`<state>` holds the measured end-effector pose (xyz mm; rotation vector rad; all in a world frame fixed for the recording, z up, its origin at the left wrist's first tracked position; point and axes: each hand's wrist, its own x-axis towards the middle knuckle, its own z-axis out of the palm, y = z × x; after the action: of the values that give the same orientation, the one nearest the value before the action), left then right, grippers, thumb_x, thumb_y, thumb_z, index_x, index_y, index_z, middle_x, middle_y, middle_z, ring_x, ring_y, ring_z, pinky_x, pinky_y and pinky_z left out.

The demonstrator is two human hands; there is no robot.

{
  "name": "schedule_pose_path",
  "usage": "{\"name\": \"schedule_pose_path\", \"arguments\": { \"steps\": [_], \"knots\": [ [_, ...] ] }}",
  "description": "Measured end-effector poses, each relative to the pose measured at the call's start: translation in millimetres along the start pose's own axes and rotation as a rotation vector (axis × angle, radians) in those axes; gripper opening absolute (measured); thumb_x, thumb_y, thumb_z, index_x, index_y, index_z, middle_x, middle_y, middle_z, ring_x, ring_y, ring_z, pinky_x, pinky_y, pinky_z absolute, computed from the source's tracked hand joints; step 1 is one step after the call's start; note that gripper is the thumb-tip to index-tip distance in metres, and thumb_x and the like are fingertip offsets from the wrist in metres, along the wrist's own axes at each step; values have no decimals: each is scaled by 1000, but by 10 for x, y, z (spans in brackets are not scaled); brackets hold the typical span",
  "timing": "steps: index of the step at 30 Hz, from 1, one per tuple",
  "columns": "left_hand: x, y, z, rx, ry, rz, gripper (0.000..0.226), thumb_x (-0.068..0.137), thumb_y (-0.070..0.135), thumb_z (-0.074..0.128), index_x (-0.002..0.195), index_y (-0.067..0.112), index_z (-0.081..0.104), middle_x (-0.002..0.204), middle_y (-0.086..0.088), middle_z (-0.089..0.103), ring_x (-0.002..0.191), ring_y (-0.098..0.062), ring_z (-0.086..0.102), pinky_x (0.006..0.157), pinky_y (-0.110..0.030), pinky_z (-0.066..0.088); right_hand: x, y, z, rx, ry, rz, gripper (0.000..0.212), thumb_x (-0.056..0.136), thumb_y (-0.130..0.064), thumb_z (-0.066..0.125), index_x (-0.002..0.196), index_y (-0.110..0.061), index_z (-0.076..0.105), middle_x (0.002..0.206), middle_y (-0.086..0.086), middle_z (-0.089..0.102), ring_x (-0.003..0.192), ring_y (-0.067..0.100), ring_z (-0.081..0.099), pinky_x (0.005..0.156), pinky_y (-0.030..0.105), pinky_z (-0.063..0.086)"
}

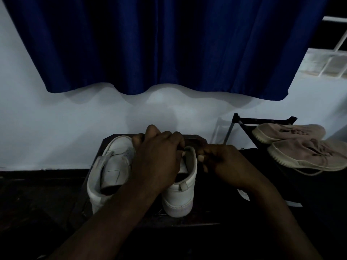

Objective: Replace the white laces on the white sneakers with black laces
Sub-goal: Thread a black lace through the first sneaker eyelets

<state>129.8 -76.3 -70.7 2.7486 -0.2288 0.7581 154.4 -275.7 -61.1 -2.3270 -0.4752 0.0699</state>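
Relacing looks early: left hand fingers curled round right-side white sneaker upper; right hand fingers pinched, can't tell on what. Left-side white sneaker looks unlaced; both prob. need black laces.

Single view: wide-angle head cam, worn by the person, aimed forward and down. Left hand, right hand and the white sneakers sit close, low centre, forearms entering from the bottom edge. Straight ahead: white wall, blue curtain filling the top. Beige sneakers at right edge. Dim exposure.
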Motion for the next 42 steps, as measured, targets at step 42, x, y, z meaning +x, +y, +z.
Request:
{"name": "schedule_pose_path", "arguments": {
  "steps": [42],
  "knots": [
    [-29,-19,-62,-134,-73,-159,40,90,31,66,125,33,48,113,6,54,90,-18,61,64,-31,43,151,50,130,930,447,119,36,106,-17,54,73,-17,67,64,-3,60,51,4,48,51,19,38]
  ]
}}
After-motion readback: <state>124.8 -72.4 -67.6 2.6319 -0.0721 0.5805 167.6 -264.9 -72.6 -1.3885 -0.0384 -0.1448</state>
